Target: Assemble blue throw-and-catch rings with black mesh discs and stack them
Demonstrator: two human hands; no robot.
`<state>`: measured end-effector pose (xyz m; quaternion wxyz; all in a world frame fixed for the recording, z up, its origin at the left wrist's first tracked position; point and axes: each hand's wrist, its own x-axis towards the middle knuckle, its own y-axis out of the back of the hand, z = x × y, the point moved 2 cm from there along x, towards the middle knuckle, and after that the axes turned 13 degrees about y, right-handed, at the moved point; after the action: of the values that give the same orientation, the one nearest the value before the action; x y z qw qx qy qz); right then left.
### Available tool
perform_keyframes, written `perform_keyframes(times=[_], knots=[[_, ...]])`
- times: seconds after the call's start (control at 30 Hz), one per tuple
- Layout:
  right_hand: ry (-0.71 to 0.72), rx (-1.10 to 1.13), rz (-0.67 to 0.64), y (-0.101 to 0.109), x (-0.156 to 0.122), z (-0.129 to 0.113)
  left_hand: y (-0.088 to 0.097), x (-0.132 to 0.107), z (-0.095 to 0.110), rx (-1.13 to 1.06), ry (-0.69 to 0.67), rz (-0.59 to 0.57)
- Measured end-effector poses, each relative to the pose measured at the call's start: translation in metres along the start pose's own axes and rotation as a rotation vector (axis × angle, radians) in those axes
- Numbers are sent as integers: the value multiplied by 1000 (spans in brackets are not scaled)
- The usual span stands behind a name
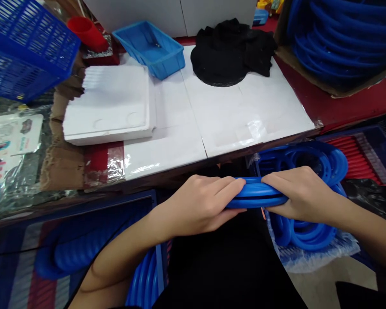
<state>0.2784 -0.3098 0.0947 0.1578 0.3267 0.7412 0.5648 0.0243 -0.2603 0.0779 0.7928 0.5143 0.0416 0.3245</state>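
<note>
Both my hands grip a blue plastic ring [257, 195], seen edge-on in front of my body, just off the near edge of the table. A dark gap runs along its rim between an upper and a lower layer. My left hand [206, 201] is closed on its left side, thumb and fingers clamped above and below. On the opposite side my right hand [297, 193] is closed in the same way. Much of the ring is hidden by the fingers. Just beyond my right hand, several blue ring parts [315, 234] lie in a plastic-lined crate.
On the white table top [225, 116] are a foam block [112, 103], a blue tray [154, 53] and black cloth [231, 53]. A carton of blue rings [344, 43] stands back right, a blue basket [22, 47] back left. Coiled blue rings [86, 244] fill a lower-left crate.
</note>
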Motion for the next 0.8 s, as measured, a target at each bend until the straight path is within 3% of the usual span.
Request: perform_keyframes(times=[0.3, 0.47, 0.6, 0.73, 0.8], knots=[[-54, 110, -14, -15, 8, 3, 0, 0, -6, -64, -11, 17], [-57, 257, 58, -10, -7, 13, 14, -16, -37, -298, -5, 28], [-75, 300, 132, -10, -20, 21, 20, -26, -60, -394, 95, 5], [-55, 242, 87, -20, -19, 18, 5, -14, -44, -263, 46, -138], [-23, 211, 85, -22, -16, 14, -2, -8, -31, -191, 6, -125]])
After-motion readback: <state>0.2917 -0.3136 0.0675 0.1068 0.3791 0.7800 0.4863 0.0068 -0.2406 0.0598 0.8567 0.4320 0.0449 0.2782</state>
